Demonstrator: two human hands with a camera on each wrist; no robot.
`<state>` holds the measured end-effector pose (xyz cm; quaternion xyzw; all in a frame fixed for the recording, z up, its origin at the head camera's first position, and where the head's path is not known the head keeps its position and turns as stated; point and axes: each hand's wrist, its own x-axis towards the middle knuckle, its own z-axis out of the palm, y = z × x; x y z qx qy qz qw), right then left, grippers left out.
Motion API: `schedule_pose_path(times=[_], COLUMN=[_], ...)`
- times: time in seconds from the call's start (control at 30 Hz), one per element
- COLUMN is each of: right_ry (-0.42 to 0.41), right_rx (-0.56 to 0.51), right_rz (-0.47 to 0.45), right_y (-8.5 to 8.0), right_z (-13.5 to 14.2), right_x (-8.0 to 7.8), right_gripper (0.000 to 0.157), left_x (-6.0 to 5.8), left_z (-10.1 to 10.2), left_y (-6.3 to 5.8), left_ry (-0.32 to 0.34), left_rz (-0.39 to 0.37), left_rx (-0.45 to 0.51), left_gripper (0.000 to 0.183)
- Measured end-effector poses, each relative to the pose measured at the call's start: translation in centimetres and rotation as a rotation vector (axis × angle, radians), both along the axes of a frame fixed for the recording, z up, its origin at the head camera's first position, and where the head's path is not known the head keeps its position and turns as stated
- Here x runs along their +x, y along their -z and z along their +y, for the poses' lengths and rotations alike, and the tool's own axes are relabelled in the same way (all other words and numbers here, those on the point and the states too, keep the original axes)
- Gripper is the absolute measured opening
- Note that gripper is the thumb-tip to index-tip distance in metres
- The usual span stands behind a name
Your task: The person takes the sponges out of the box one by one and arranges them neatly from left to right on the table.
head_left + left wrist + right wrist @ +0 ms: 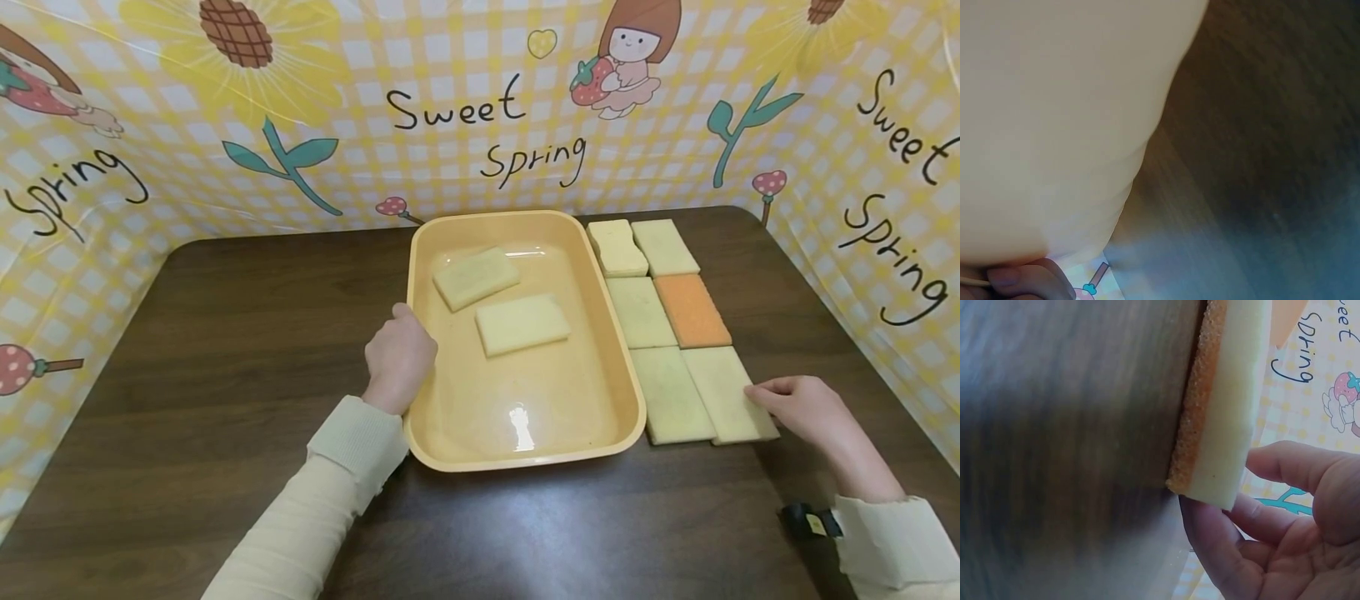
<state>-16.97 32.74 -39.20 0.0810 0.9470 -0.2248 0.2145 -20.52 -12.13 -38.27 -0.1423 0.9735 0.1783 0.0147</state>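
Gripping the mid-frame tray (465,408) with left hand (400,357), pinching the lower-right sponge (726,392) with right hand (813,412), ideally squeezing lightly.

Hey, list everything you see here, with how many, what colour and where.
Tray: one, yellow, mid-table
Sponges in tray: two, pale yellow, lying apart from its walls
Straight-edged pale sponges: four, pale yellow, right of tray
Wavy-edged sponge: one, pale yellow, far row, beside tray
Orange-topped sponge: one, orange, middle row, right column
Table: one, dark brown, underneath
Patterned cloth: yellow-white check, behind and at sides
Black strap: one, by right sleeve
Sleeves: two, cream, on forearms
Left grip: one, bare, holding tray's left rim
Right grip: one, bare, pinching nearest right-column sponge
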Motion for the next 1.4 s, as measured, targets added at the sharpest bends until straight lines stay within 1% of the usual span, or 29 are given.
schedule_pose_path(times=[0.17,0.33,0.57,0.8,1.1,1.23,1.4], right_ry=[-0.014,-0.019,-0.024,-0.066,-0.103,-0.132,-0.166], right_rx=[0.008,-0.025,-0.061,-0.102,-0.197,-0.228,-0.268], right_rz=[0.025,0.084,0.148,0.201,0.304,0.322,0.326], right_y=[-0.3,-1.2,-3.1,-4.5,-7.0,-8.2,-9.5], right_z=[-0.2,-1.1,-3.5,-6.3,-10.5,-12.6,-15.1], right_x=[0.4,0.6,0.8,1.0,0.3,-0.2,-1.3], right_gripper=[0.069,0.072,0.07,0.07,0.07,0.066,0.065], left_x=[0.0,0.0,0.0,0.0,0.0,0.0,0.0], left_z=[0.1,0.1,0.1,0.1,0.0,0.0,0.0], left_y=[-0.2,-0.3,-0.2,-0.2,-0.1,0.0,-0.1], left_ry=[0.0,0.0,-0.004,0.001,-0.007,-0.009,-0.004], left_rz=[-0.001,-0.005,-0.014,-0.012,-0.012,-0.017,-0.013], left_rx=[0.001,-0.002,-0.003,0.001,0.001,0.004,0.002], left_gripper=[0.016,0.017,0.017,0.017,0.018,0.018,0.018])
